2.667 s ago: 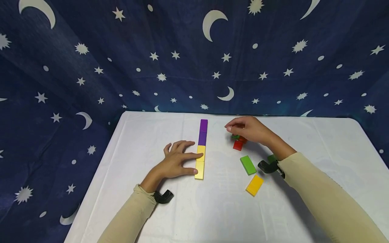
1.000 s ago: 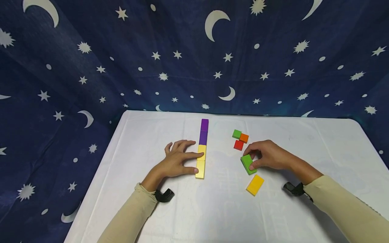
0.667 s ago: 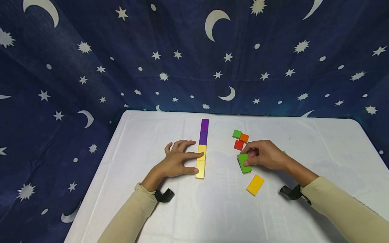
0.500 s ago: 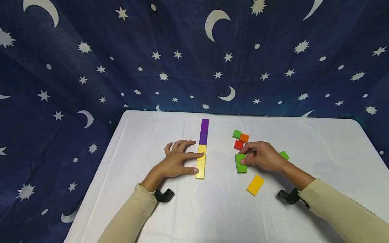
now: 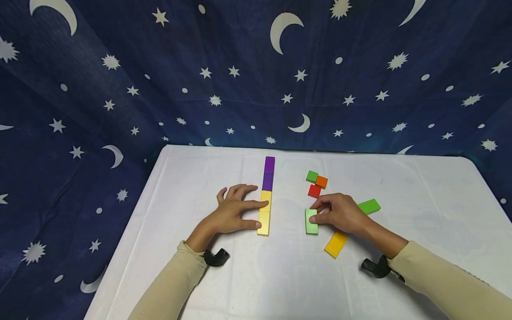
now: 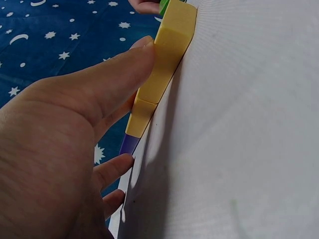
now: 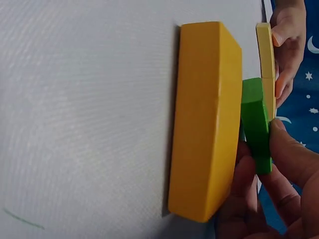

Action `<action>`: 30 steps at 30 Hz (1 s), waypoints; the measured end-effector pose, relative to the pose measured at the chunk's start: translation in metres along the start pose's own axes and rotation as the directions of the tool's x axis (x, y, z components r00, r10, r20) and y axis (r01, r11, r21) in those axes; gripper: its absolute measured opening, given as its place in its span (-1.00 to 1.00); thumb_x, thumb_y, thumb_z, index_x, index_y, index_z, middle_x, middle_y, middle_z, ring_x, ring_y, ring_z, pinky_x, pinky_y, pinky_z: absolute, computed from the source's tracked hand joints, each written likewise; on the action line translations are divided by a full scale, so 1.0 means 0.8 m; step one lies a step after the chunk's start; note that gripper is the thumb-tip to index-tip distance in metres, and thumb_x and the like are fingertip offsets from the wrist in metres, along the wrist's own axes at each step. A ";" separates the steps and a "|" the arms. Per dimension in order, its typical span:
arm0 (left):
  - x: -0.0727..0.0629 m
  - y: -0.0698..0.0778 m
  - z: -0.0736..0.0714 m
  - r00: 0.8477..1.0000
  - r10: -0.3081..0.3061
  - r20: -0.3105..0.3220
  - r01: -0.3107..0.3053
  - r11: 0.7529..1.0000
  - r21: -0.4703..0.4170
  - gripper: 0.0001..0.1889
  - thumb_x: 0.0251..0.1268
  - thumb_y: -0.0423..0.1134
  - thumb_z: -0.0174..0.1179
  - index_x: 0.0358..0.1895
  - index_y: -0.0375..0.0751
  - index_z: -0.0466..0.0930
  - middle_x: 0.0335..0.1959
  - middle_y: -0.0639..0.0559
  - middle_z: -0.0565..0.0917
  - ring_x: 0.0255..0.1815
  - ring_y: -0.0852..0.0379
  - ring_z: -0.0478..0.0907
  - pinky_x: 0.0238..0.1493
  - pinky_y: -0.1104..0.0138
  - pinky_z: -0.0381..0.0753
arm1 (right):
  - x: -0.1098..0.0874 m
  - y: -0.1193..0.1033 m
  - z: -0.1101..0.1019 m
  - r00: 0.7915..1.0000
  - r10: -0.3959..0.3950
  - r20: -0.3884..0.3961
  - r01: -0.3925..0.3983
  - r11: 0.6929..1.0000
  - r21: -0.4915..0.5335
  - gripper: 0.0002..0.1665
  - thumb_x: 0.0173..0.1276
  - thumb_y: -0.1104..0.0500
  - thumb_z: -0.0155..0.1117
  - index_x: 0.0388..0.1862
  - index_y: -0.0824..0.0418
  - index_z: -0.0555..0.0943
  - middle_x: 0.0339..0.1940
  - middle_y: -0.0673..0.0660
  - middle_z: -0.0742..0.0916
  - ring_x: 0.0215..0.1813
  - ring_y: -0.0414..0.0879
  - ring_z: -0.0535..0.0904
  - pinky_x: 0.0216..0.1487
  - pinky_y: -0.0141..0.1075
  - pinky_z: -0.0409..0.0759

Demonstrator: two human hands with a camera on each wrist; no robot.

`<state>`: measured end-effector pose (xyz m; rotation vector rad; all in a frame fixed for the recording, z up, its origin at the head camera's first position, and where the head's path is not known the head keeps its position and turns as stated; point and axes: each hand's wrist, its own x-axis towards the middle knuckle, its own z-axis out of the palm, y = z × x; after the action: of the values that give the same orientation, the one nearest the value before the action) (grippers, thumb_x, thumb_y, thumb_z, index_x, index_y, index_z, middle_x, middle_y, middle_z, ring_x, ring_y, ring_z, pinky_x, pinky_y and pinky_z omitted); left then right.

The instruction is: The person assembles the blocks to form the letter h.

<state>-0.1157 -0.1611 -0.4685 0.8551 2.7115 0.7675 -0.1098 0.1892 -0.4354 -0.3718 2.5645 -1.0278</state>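
Two pale yellow blocks (image 5: 263,223) and two purple blocks (image 5: 268,174) lie end to end in one straight line on the white table. My left hand (image 5: 230,215) is spread beside this line, with thumb and index finger touching the yellow blocks. In the left wrist view, the thumb (image 6: 124,69) lies along the nearer yellow block (image 6: 167,64). To the right of the line, my right hand (image 5: 340,213) pinches a green block (image 5: 311,227) between thumb and fingers. The right wrist view has this green block (image 7: 255,119) tilted between the fingertips.
Small green (image 5: 312,176), orange (image 5: 322,182) and red (image 5: 314,191) blocks cluster behind the right hand. An orange-yellow block (image 5: 334,246) lies under the right wrist, partly covered. Another green block (image 5: 370,206) sits to its right. A star-patterned curtain (image 5: 240,80) hangs behind the table.
My right hand came from over the small blocks to the green block and gripped it. It has since carried the block left and nearer, turning it straighter. The left hand stays put.
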 end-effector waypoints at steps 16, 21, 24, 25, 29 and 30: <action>0.000 -0.001 0.002 1.000 0.006 -0.010 -0.006 1.000 0.003 -0.37 0.19 0.28 0.35 0.38 0.49 0.50 0.59 0.05 0.20 0.59 -0.13 -0.04 0.40 -0.34 -0.35 | -0.005 0.000 0.003 1.000 -0.015 0.022 0.017 0.998 -0.068 -0.73 0.13 -0.03 0.62 -0.21 -0.01 0.77 -0.52 -0.09 0.65 -0.41 -0.14 0.51 -0.36 -0.36 0.43; 0.000 -0.001 0.001 1.000 0.006 -0.007 -0.006 1.000 0.009 -0.37 0.20 0.29 0.34 0.38 0.49 0.49 0.60 0.05 0.19 0.59 -0.12 -0.04 0.40 -0.34 -0.34 | -0.004 0.002 0.004 0.999 -0.044 0.025 0.046 0.995 -0.092 -0.72 0.13 -0.02 0.62 -0.22 0.00 0.77 -0.51 -0.11 0.64 -0.40 -0.18 0.51 -0.32 -0.36 0.45; -0.001 -0.001 0.001 1.000 0.005 -0.005 -0.005 1.000 0.015 -0.37 0.20 0.29 0.33 0.39 0.49 0.48 0.60 0.05 0.19 0.59 -0.13 -0.04 0.39 -0.34 -0.34 | -0.003 0.002 0.003 0.997 -0.058 0.041 0.062 0.994 -0.093 -0.70 0.15 -0.04 0.61 -0.20 0.03 0.76 -0.48 -0.11 0.65 -0.39 -0.20 0.51 -0.30 -0.36 0.45; -0.001 -0.002 0.001 1.000 0.007 -0.008 -0.007 1.000 0.016 -0.37 0.20 0.29 0.33 0.38 0.49 0.49 0.59 0.05 0.19 0.59 -0.13 -0.03 0.39 -0.35 -0.33 | -0.003 0.002 0.002 0.997 -0.058 0.049 0.062 0.994 -0.090 -0.70 0.16 -0.04 0.60 -0.18 0.03 0.76 -0.46 -0.11 0.65 -0.38 -0.20 0.51 -0.30 -0.36 0.46; 0.000 -0.001 0.001 1.000 0.004 -0.005 -0.004 1.000 0.013 -0.37 0.20 0.28 0.34 0.39 0.48 0.49 0.59 0.05 0.19 0.59 -0.14 -0.04 0.40 -0.34 -0.34 | -0.003 0.002 -0.002 0.995 -0.049 0.085 0.056 0.995 -0.078 -0.67 0.18 -0.04 0.59 -0.14 0.03 0.75 -0.40 -0.10 0.66 -0.36 -0.20 0.53 -0.28 -0.37 0.47; -0.001 -0.001 0.001 1.000 0.005 -0.006 -0.005 1.000 0.011 -0.37 0.19 0.28 0.34 0.39 0.47 0.49 0.59 0.04 0.19 0.59 -0.14 -0.04 0.40 -0.35 -0.34 | -0.003 0.002 -0.003 0.995 -0.045 0.091 0.052 0.996 -0.076 -0.67 0.17 -0.04 0.59 -0.13 0.03 0.74 -0.39 -0.10 0.66 -0.35 -0.20 0.54 -0.27 -0.37 0.48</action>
<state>-0.1156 -0.1618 -0.4694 0.8634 2.7222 0.7578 -0.1084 0.1924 -0.4343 -0.4923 2.5317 -0.9079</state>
